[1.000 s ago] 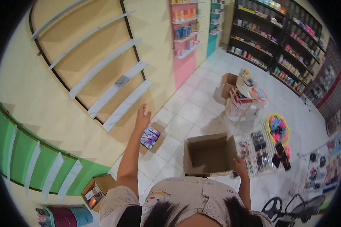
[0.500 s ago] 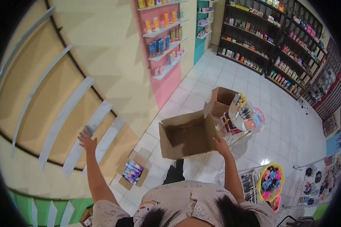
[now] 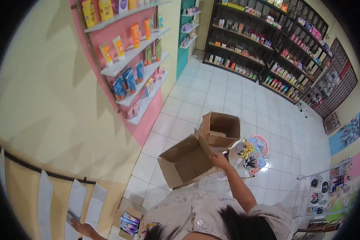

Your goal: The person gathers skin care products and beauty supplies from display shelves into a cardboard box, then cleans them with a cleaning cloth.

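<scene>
My right hand (image 3: 219,161) grips the rim of an open, bare-bottomed cardboard box (image 3: 188,162), which hangs tilted in front of my body. At the lower left, my left hand (image 3: 82,229) lies with fingers outstretched on a narrow white wall shelf (image 3: 76,198). A small dark grey patch (image 3: 73,216) shows at its fingertips; whether this is a cloth or a shadow I cannot make out. Below, a small carton (image 3: 129,223) of purple and blue packs stands on the floor beside the wall.
A second open cardboard box (image 3: 221,126) stands beyond mine, close to a round holder of brushes and yellow items (image 3: 247,154). Ahead on the left, pink-backed shelves (image 3: 128,60) carry tubes and bottles. Dark stocked racks (image 3: 244,40) line the far wall; a wire display (image 3: 328,188) stands right.
My view has swung left-to-right, so the wall shelves sit lower left. The held box is now tilted more. My left hand remains on a white shelf, the right on the box.
</scene>
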Demonstrator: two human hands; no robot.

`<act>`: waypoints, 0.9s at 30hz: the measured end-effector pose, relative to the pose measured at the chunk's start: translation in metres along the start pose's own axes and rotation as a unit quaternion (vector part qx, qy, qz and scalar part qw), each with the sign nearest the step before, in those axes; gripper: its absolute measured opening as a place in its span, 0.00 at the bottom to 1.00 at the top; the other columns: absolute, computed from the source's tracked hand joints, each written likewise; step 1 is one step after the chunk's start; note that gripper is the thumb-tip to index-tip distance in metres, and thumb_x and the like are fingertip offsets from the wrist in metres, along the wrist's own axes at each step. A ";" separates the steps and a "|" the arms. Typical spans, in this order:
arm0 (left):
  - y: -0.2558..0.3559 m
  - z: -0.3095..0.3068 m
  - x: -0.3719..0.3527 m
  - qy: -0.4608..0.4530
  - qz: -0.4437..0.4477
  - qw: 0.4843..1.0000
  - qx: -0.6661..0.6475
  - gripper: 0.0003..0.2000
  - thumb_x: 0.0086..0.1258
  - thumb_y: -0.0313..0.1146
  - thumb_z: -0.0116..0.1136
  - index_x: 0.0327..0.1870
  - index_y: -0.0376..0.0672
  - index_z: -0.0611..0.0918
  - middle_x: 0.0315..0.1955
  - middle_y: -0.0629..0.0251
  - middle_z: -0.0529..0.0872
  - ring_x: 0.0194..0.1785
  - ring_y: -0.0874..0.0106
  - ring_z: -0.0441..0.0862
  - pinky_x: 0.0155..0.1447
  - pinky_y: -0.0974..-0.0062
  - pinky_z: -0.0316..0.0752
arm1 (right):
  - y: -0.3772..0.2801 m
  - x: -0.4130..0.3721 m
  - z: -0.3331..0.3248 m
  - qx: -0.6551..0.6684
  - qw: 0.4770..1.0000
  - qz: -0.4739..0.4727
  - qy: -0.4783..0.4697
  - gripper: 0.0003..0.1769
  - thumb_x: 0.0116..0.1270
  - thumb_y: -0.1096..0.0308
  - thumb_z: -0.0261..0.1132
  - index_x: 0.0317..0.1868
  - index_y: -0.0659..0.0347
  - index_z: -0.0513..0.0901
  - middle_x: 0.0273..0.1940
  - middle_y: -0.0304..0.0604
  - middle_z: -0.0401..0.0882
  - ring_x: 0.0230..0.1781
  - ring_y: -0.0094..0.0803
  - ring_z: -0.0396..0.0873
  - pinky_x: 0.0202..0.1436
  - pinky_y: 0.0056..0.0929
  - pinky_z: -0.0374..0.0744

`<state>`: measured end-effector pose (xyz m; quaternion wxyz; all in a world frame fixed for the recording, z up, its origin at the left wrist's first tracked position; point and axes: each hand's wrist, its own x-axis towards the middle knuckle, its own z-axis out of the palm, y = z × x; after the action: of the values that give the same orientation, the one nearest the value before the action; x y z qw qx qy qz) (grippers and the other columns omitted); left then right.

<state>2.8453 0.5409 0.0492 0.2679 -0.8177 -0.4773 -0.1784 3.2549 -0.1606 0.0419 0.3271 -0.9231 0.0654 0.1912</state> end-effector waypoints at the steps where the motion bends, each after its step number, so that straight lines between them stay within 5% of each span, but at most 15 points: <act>1: -0.005 0.003 0.000 -0.039 -0.010 0.999 -0.014 0.27 0.61 0.24 0.50 0.65 0.34 0.67 0.64 0.56 0.71 0.66 0.55 0.67 0.67 0.60 0.64 | 0.000 0.025 0.000 0.019 1.000 -0.018 0.008 0.20 0.63 0.56 0.60 0.50 0.61 0.80 0.45 0.60 0.81 0.49 0.54 0.79 0.51 0.43 0.76; 5: 0.043 -0.075 0.023 -0.167 -0.137 0.972 -0.090 0.21 0.68 0.27 0.47 0.63 0.37 0.70 0.58 0.57 0.76 0.59 0.53 0.73 0.60 0.60 0.70 | -0.025 0.107 -0.002 0.021 1.000 -0.017 0.004 0.21 0.64 0.58 0.59 0.53 0.63 0.78 0.46 0.61 0.80 0.50 0.55 0.78 0.52 0.44 0.75; 8: 0.041 -0.038 0.001 -0.042 -0.130 0.990 -0.027 0.17 0.70 0.28 0.45 0.58 0.38 0.74 0.52 0.54 0.80 0.51 0.51 0.76 0.55 0.57 0.72 | -0.020 0.183 0.024 0.026 1.000 -0.002 -0.007 0.22 0.63 0.61 0.57 0.55 0.63 0.76 0.46 0.62 0.80 0.52 0.57 0.76 0.55 0.46 0.74; 9: 0.062 -0.049 -0.011 -0.043 -0.168 0.984 -0.043 0.16 0.71 0.29 0.44 0.55 0.35 0.76 0.55 0.50 0.78 0.54 0.50 0.75 0.54 0.58 0.73 | -0.005 0.221 0.045 0.038 0.999 -0.003 -0.007 0.22 0.63 0.62 0.57 0.55 0.64 0.76 0.46 0.62 0.80 0.52 0.58 0.76 0.55 0.46 0.74; 11: 0.184 -0.167 0.001 -0.089 -0.164 0.959 -0.213 0.17 0.72 0.31 0.42 0.56 0.32 0.76 0.58 0.49 0.76 0.57 0.55 0.76 0.58 0.61 0.73 | 0.025 0.298 0.098 0.084 0.996 0.015 0.021 0.20 0.63 0.67 0.57 0.56 0.61 0.75 0.43 0.59 0.81 0.45 0.51 0.79 0.48 0.43 0.76; 14: 0.230 -0.069 -0.079 -0.147 -0.139 0.869 -0.452 0.16 0.65 0.29 0.48 0.52 0.33 0.78 0.51 0.52 0.80 0.52 0.58 0.80 0.55 0.64 0.75 | 0.017 0.350 0.135 0.114 0.991 0.063 -0.008 0.20 0.62 0.72 0.54 0.56 0.60 0.75 0.43 0.58 0.82 0.43 0.48 0.81 0.45 0.41 0.78; 15: 0.263 -0.059 -0.097 -0.162 -0.115 0.877 -0.438 0.16 0.61 0.28 0.52 0.50 0.36 0.80 0.46 0.52 0.82 0.48 0.57 0.81 0.53 0.63 0.75 | 0.009 0.368 0.144 0.116 0.989 0.080 -0.031 0.21 0.62 0.74 0.53 0.56 0.60 0.75 0.43 0.58 0.82 0.43 0.48 0.81 0.46 0.41 0.78; 17: 0.336 -0.053 -0.117 -0.209 -0.020 0.922 -0.325 0.16 0.56 0.28 0.57 0.47 0.40 0.82 0.40 0.52 0.85 0.44 0.54 0.82 0.50 0.60 0.75 | 0.002 0.416 0.164 -0.119 0.984 -0.038 -0.128 0.21 0.60 0.74 0.52 0.55 0.61 0.76 0.43 0.57 0.82 0.42 0.48 0.82 0.46 0.41 0.78; 20: 0.447 -0.031 -0.107 -0.328 0.024 0.827 -0.456 0.17 0.54 0.29 0.57 0.47 0.40 0.81 0.40 0.50 0.84 0.43 0.51 0.82 0.48 0.59 0.77 | 0.020 0.493 0.210 -0.406 0.862 -0.207 -0.222 0.20 0.59 0.72 0.52 0.52 0.60 0.79 0.42 0.55 0.83 0.42 0.46 0.82 0.46 0.40 0.78; 24: 0.600 -0.029 -0.065 -0.302 0.080 0.808 -0.500 0.18 0.54 0.28 0.57 0.49 0.37 0.78 0.40 0.47 0.83 0.43 0.48 0.81 0.49 0.59 0.76 | 0.170 0.642 0.383 -0.548 0.732 -0.372 -0.159 0.15 0.61 0.66 0.54 0.42 0.53 0.87 0.42 0.51 0.85 0.45 0.42 0.83 0.45 0.36 0.79; 25: 0.623 -0.012 -0.066 -0.299 0.077 0.808 -0.502 0.18 0.55 0.28 0.57 0.49 0.36 0.77 0.40 0.45 0.83 0.43 0.48 0.81 0.50 0.60 0.76 | 0.131 0.625 0.343 -0.264 0.936 -0.145 -0.182 0.17 0.62 0.67 0.52 0.49 0.54 0.83 0.38 0.50 0.84 0.36 0.38 0.82 0.35 0.32 0.77; 26: 0.644 0.002 -0.066 -0.297 0.071 0.800 -0.516 0.18 0.56 0.28 0.56 0.50 0.35 0.77 0.39 0.46 0.83 0.43 0.50 0.82 0.50 0.62 0.76 | 0.089 0.606 0.300 0.118 0.990 0.029 -0.066 0.21 0.64 0.68 0.50 0.56 0.55 0.79 0.34 0.49 0.83 0.27 0.34 0.81 0.25 0.28 0.74; 27: 0.667 0.017 -0.064 -0.293 0.067 0.791 -0.534 0.18 0.57 0.27 0.55 0.50 0.35 0.77 0.38 0.46 0.83 0.42 0.52 0.82 0.50 0.63 0.76 | 0.079 0.613 0.294 0.132 0.988 0.022 -0.082 0.21 0.65 0.67 0.50 0.57 0.56 0.78 0.34 0.48 0.83 0.25 0.34 0.79 0.23 0.30 0.74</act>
<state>3.4001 0.2401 -0.1781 -0.3523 -0.8736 -0.3058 -0.1383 3.7075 -0.0341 -0.4563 0.4462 -0.8513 0.0828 0.2634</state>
